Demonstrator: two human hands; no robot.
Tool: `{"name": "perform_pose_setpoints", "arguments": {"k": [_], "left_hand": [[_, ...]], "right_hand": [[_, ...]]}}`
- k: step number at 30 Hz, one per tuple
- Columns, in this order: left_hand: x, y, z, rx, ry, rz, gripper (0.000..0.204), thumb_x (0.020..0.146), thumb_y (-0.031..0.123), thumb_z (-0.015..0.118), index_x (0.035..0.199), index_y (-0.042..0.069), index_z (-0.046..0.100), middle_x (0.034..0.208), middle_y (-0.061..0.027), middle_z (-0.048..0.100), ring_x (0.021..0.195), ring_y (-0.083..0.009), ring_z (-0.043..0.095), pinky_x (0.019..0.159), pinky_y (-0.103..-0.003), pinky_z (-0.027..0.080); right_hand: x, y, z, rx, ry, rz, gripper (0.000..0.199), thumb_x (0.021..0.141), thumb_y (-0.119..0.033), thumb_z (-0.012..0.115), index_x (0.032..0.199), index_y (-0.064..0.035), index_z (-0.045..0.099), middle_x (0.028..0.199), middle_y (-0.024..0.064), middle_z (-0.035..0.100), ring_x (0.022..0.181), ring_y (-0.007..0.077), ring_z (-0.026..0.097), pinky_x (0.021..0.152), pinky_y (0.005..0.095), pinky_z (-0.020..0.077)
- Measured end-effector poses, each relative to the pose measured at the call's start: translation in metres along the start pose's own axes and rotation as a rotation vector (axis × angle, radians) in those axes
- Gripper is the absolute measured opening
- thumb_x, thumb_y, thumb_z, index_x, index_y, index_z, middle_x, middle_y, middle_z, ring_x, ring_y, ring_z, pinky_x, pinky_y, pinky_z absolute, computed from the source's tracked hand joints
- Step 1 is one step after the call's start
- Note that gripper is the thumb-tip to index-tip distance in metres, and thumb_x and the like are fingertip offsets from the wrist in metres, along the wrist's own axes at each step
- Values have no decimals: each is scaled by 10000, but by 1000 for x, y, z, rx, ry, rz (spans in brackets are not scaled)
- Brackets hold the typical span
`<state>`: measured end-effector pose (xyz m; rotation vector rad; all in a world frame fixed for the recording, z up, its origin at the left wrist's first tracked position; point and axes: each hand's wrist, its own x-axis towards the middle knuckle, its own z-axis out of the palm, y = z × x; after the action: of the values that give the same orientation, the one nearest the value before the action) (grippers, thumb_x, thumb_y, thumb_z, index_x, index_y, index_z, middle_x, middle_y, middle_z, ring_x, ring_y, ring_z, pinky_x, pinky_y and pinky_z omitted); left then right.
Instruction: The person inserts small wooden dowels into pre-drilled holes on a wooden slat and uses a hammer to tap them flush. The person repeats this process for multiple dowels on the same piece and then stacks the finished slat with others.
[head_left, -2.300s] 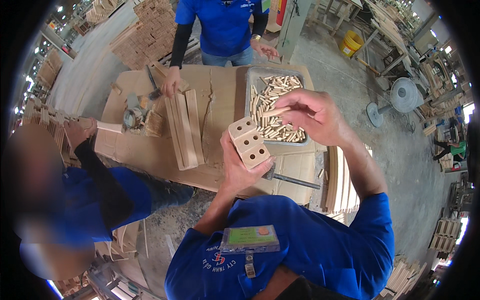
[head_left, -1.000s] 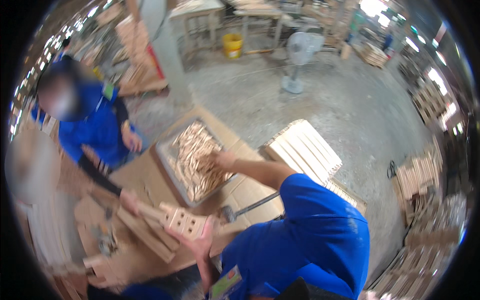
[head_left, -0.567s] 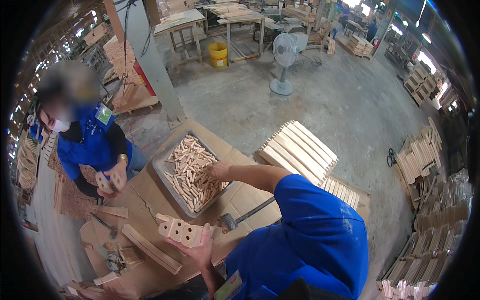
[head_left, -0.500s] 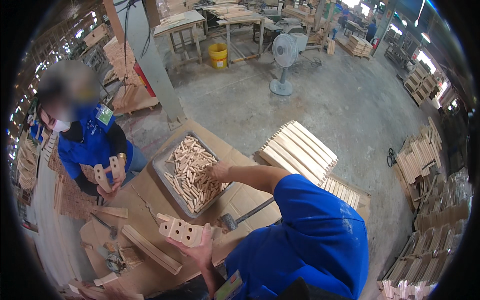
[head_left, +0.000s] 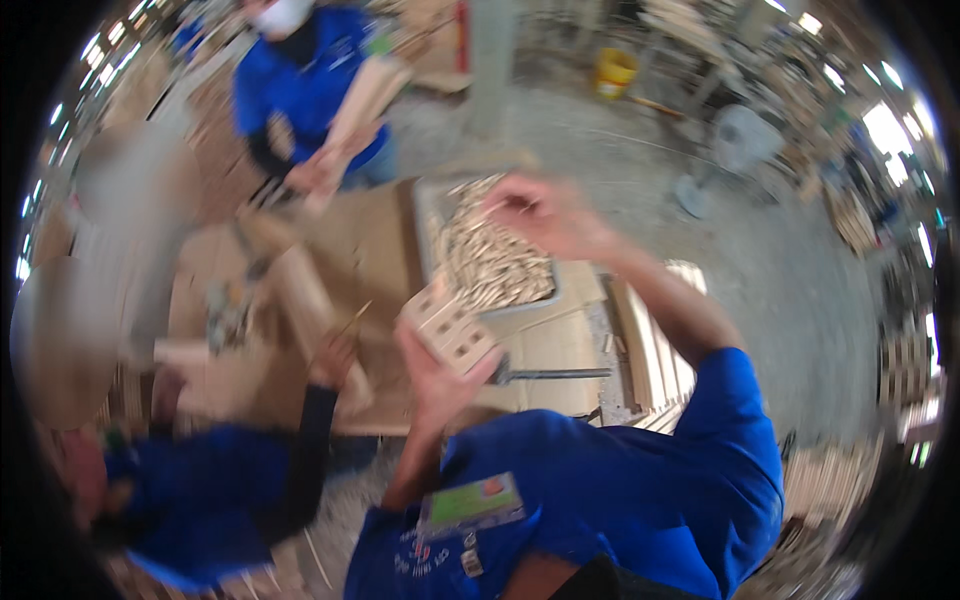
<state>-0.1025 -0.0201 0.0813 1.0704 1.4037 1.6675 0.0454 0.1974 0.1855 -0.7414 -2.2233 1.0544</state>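
Observation:
My left hand (head_left: pixel 437 378) grips a pale wooden block with several round holes (head_left: pixel 448 326), held up over the near side of the workbench (head_left: pixel 365 250). My right hand (head_left: pixel 545 212) is raised over the metal tray of wooden dowels (head_left: pixel 490 262), fingers pinched together, seemingly on a thin dowel; motion blur hides the detail.
Across the bench a person in a blue shirt (head_left: pixel 310 85) holds wooden slats. Another person's dark-sleeved arm (head_left: pixel 312 440) reaches onto the bench at the lower left. A hammer (head_left: pixel 545 374) lies by the tray, slats (head_left: pixel 645 340) stacked to the right, a fan (head_left: pixel 730 140) and yellow bucket (head_left: pixel 613 72) beyond.
The view has swung round, blurring the picture. My right hand has lifted from the dowel tray with fingers pinched. My left hand still holds the holed block.

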Motion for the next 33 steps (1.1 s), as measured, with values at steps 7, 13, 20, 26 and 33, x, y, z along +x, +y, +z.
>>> {"name": "perform_pose_setpoints", "arguments": {"k": [7, 13, 20, 26, 33], "left_hand": [[7, 13, 2, -23, -40, 210, 1001, 700, 107, 960, 1453, 12, 309, 1308, -127, 488, 1187, -201, 590, 981, -379, 545], [10, 17, -2, 79, -75, 169, 1036, 718, 164, 967, 1463, 33, 259, 1344, -138, 469, 1229, -222, 558, 1027, -405, 502], [7, 14, -4, 194, -69, 215, 1029, 721, 180, 969, 1452, 19, 262, 1335, -145, 492, 1219, -227, 569, 1020, -400, 505], [8, 13, 3, 28, -64, 179, 993, 708, 151, 972, 1447, 29, 321, 1303, -133, 493, 1187, -219, 590, 983, -384, 534], [0, 1, -3, 46, -13, 129, 1051, 692, 83, 965, 1467, 51, 255, 1304, -116, 478, 1150, -193, 576, 943, -359, 550]], "right_hand": [[1, -144, -13, -342, -300, -589, 127, 910, -125, 762, 1008, -53, 726, 950, 59, 679, 894, 233, 668, 840, 391, 521], [19, -135, 9, -653, -452, -687, 121, 879, -203, 761, 930, -100, 724, 976, 32, 664, 1019, 217, 641, 1064, 428, 401], [22, -136, 14, -669, -501, -730, 105, 930, -202, 715, 871, -115, 713, 902, 22, 635, 976, 196, 647, 1085, 419, 366], [15, -123, 17, -654, -446, -703, 186, 940, -284, 725, 886, -106, 708, 866, 30, 621, 967, 196, 649, 1088, 422, 363], [16, -84, 17, -28, -67, -431, 119, 983, -177, 708, 972, -59, 712, 930, 75, 715, 867, 240, 713, 815, 405, 538]]}}
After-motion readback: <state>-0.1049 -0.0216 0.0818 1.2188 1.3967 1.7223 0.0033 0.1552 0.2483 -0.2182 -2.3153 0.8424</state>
